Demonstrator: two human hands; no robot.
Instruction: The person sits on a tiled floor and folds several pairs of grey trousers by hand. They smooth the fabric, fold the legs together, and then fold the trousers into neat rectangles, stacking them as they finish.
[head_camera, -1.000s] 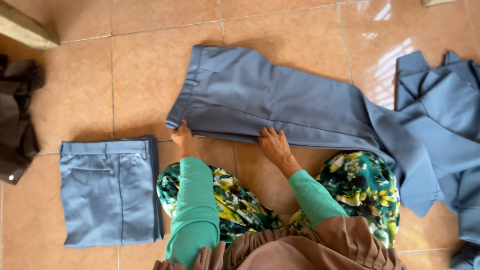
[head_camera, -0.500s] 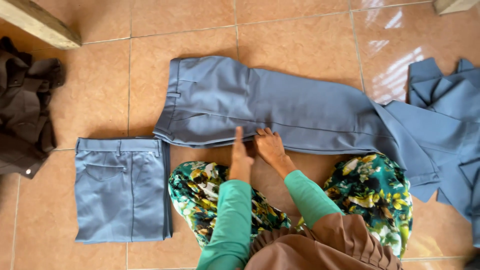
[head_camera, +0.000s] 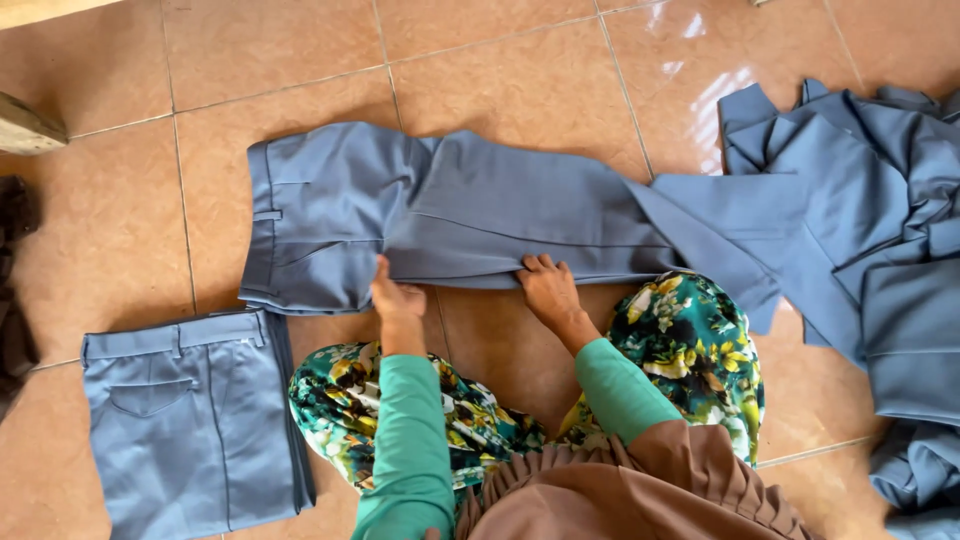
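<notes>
A long pair of grey-blue cloth trousers (head_camera: 470, 215) lies flat across the glossy orange floor tiles (head_camera: 110, 230), waistband to the left. A folded grey-blue pair (head_camera: 190, 420) sits near the knee. The left hand (head_camera: 397, 300) and right hand (head_camera: 548, 290) press on the near edge, fingers flat, gripping nothing.

Matt woven-looking cloth trousers (head_camera: 470, 215) on glossy tiles (head_camera: 500, 80).

Beyond the fingertips of the left hand (head_camera: 397, 297) and right hand (head_camera: 548, 290) lie the grey-blue cloth trousers (head_camera: 450, 215), folded grey-blue trousers (head_camera: 185, 420) to their left, heaped grey-blue garments (head_camera: 880, 220) right.
</notes>
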